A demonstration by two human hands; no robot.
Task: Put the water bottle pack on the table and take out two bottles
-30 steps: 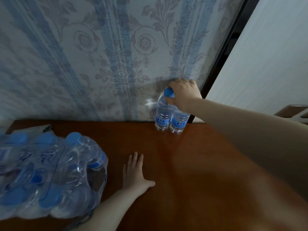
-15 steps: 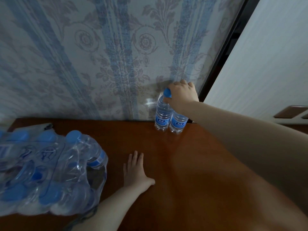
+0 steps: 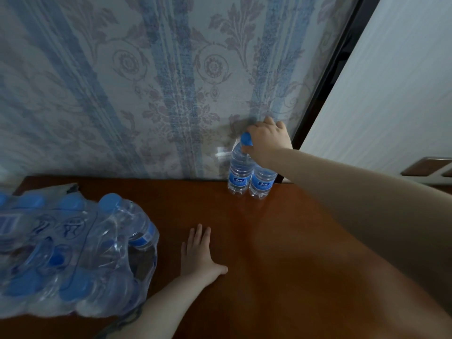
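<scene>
Two clear water bottles with blue labels stand side by side at the back of the brown table [image 3: 281, 253], against the wall. The left bottle [image 3: 239, 172] shows its blue cap. The right bottle [image 3: 261, 183] has its top hidden under my right hand [image 3: 267, 143], which is closed over it and touches the left bottle's cap. The plastic-wrapped water bottle pack [image 3: 71, 255] lies at the table's left, its wrap torn open on the right side. My left hand [image 3: 199, 255] rests flat on the table beside the pack, fingers apart, holding nothing.
A wall with blue striped floral wallpaper [image 3: 146, 81] rises right behind the table. A dark frame [image 3: 325, 77] and a white door panel [image 3: 391, 81] stand at the right. A brown ledge [image 3: 425, 166] shows at the far right.
My right hand has shifted slightly on the tops of the two standing bottles. The left hand and the pack have stayed put.
</scene>
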